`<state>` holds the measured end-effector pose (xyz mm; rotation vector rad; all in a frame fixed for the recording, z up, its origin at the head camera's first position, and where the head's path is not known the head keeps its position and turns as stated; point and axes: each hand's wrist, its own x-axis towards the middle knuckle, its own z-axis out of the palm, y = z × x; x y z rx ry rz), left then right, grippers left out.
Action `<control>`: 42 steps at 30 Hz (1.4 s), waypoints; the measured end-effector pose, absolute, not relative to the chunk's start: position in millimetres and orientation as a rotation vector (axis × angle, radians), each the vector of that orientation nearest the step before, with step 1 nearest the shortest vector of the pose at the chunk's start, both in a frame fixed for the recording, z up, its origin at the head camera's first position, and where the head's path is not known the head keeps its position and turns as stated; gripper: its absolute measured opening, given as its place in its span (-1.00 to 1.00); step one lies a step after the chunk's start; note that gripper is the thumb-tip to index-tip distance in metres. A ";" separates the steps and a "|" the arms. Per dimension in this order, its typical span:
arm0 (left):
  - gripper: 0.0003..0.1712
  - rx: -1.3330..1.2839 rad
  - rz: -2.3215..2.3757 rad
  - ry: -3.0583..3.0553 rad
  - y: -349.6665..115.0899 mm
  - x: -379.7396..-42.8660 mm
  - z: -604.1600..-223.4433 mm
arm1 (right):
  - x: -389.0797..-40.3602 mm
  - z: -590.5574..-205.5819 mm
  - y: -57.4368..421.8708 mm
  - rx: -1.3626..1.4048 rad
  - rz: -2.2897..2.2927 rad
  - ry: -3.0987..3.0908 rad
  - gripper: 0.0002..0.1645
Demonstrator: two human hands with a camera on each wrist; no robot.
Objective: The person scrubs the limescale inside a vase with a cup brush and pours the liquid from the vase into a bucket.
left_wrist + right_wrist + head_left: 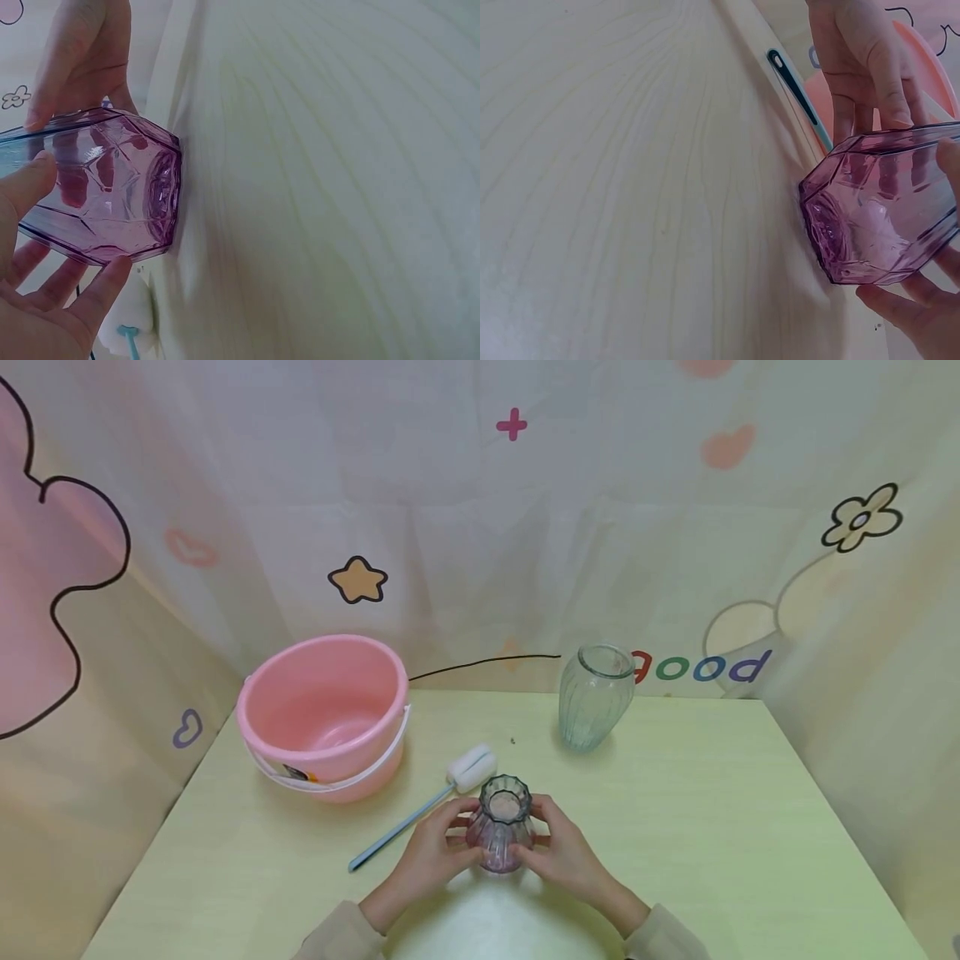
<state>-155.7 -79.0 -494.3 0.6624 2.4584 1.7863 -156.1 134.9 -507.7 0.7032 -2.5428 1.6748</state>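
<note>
Pinching the small vase from opposite sides, the left hand and right hand hold it upright at the surface, fingers spread around the glass. Only the head view looks into its mouth, pointing up, long axis near vertical; the 2 wrist views show its angular purple base clearly.
</note>
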 end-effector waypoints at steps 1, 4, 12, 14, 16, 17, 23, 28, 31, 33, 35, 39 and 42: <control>-0.33 0.665 1.781 2.462 -79.4 -157.1 -498.8 | -155.8 -508.4 134.9 0.707 1.665 -2.542 -0.29; -0.32 0.672 1.750 2.479 -80.7 -159.4 -505.4 | -155.5 -509.5 134.6 0.711 1.635 -2.545 -0.27; -0.30 0.734 1.556 2.591 -87.0 -161.0 -500.3 | -145.6 -482.4 128.8 0.720 1.591 -2.569 -0.25; -0.28 0.742 1.524 2.612 -89.8 -161.5 -498.7 | -141.9 -470.5 127.1 0.727 1.585 -2.575 -0.24; -0.28 0.739 1.501 2.640 -93.4 -162.4 -497.9 | -139.7 -462.7 126.5 0.733 1.572 -2.586 -0.23; -0.30 0.735 1.485 2.661 -95.4 -162.9 -497.5 | -139.7 -461.8 126.7 0.733 1.574 -2.587 -0.22; -0.37 0.682 1.378 2.812 -110.5 -165.7 -496.5 | -148.3 -483.7 131.1 0.769 1.547 -2.555 -0.20; -0.40 0.604 1.276 2.928 -126.5 -166.8 -497.8 | -155.6 -504.4 134.3 0.785 1.497 -2.561 -0.17; -0.41 0.555 1.171 3.007 -137.2 -167.4 -500.7 | -156.8 -507.5 135.3 0.801 1.491 -2.552 -0.16; -0.43 0.521 1.090 3.056 -144.4 -168.0 -503.3 | -157.3 -507.9 135.8 0.814 1.492 -2.543 -0.16; -0.46 0.493 1.022 3.089 -151.6 -169.0 -506.0 | -157.6 -508.0 136.1 0.828 1.482 -2.539 -0.16; -0.51 0.434 0.937 3.118 -163.5 -170.7 -509.6 | -158.0 -508.0 137.0 0.842 1.472 -2.547 -0.18; -0.54 0.402 0.855 3.139 -169.7 -170.9 -510.3 | -158.6 -508.0 137.1 0.847 1.475 -2.550 -0.20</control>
